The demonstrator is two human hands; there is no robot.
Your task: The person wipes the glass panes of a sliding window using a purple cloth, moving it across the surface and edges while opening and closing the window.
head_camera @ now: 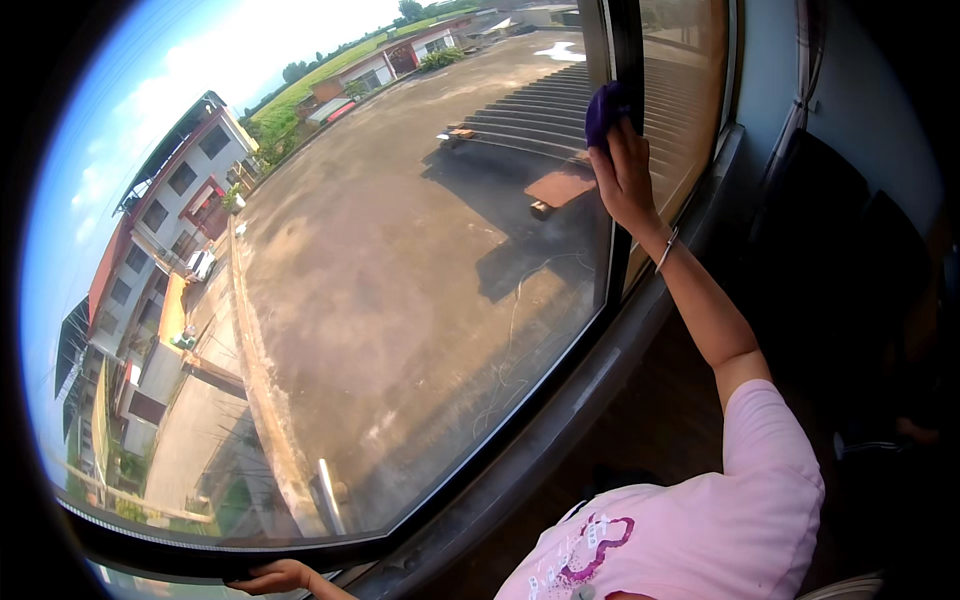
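My right hand (626,176) is raised to the dark upright frame of a window, its fingers closed around a purple cloth (606,112). The cloth lies against the edge of the glass and the frame. A bracelet (666,250) circles the right wrist. At the bottom left, my left hand (274,577) touches the lower frame of the window (225,556) with its fingers stretched out; part of them is hidden in shadow. The large window pane (360,300) spans the view between both hands.
A dark sill (592,382) runs below the window. At the right hangs a tied curtain (795,127) beside a dark chair-like shape (832,202). Beyond the glass lie a flat concrete surface, corrugated sheeting and buildings.
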